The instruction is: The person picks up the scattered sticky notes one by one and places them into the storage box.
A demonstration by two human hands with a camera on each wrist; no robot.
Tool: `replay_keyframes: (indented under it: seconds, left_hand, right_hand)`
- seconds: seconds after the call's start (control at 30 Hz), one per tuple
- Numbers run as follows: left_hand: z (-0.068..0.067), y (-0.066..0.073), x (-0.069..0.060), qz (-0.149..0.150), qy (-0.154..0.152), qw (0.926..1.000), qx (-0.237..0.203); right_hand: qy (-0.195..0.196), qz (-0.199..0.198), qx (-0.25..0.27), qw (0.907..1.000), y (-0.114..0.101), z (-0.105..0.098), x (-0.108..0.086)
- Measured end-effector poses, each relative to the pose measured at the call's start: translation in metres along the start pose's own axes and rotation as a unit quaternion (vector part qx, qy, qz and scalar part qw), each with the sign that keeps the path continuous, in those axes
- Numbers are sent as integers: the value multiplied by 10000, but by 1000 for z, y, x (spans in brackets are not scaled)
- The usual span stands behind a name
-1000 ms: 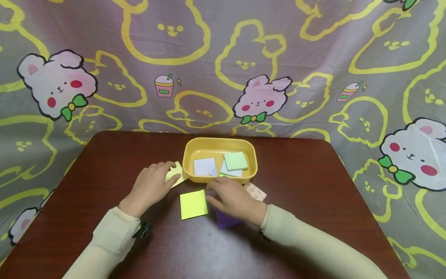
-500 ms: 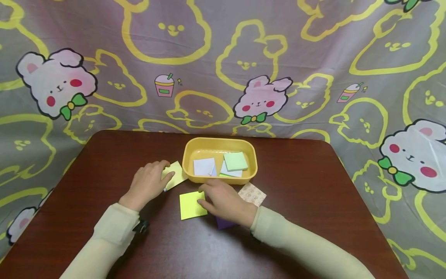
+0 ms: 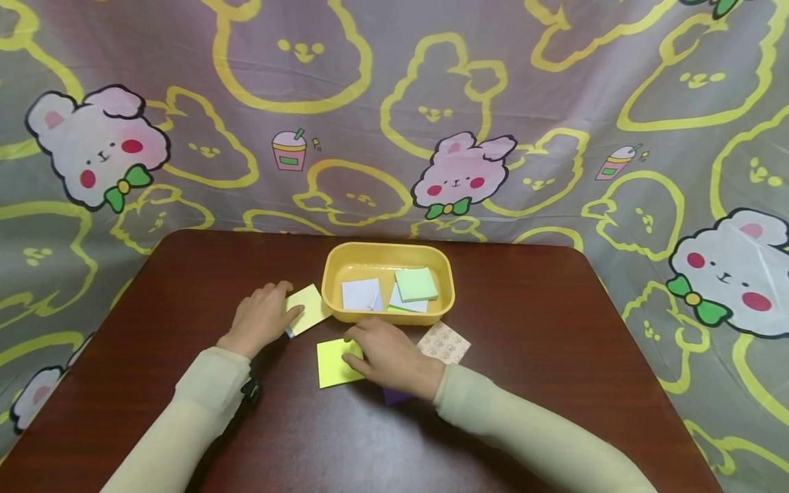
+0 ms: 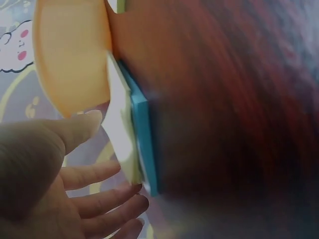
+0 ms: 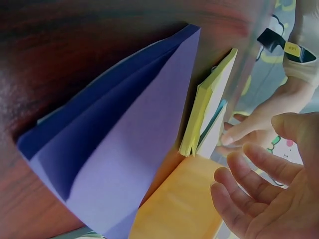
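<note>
My left hand [image 3: 259,316] is beside a pale yellow sticky-note pad [image 3: 307,310] left of the yellow tray. In the left wrist view, this pad [image 4: 120,137] lies over a blue pad [image 4: 143,137]. The thumb and loosely spread fingers are near its edge; contact is hard to tell. My right hand [image 3: 390,355] hovers over the right side of a bright yellow sticky-note pad [image 3: 335,363], fingers relaxed, holding nothing. A purple sticky-note pad [image 5: 134,129], its top sheet lifting, lies partly hidden below that hand.
The yellow tray [image 3: 388,318] holds white notes [image 3: 361,294] and a light green pad [image 3: 416,284]. A patterned beige pad [image 3: 445,344] lies at its front right corner. The brown table [image 3: 524,308] meets a cartoon-printed curtain [image 3: 357,137] at the back.
My left hand has drawn back leftward from the pale yellow pad, uncovering more of it. My right hand has shifted left, over the bright yellow pad, exposing more of the patterned pad.
</note>
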State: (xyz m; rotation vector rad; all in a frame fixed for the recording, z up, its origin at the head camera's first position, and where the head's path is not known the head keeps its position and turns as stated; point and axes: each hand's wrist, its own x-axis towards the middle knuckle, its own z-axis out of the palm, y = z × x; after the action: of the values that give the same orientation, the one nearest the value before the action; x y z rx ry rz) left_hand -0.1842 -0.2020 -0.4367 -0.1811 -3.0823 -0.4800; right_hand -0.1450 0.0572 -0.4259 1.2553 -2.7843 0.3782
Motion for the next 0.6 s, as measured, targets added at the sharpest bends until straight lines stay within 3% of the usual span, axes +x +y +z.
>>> replay_keyframes:
  seconds: [0.27,0.6]
  left_hand:
    - [6,-7,9,-131,-268,9995,-44]
    - [9,-12,13,-159,-197,9996,-134]
  right_hand:
    - [-66,-38,-80,9999,-2,-1,1]
    - [10,-101,-120,9999,-2,-2,1]
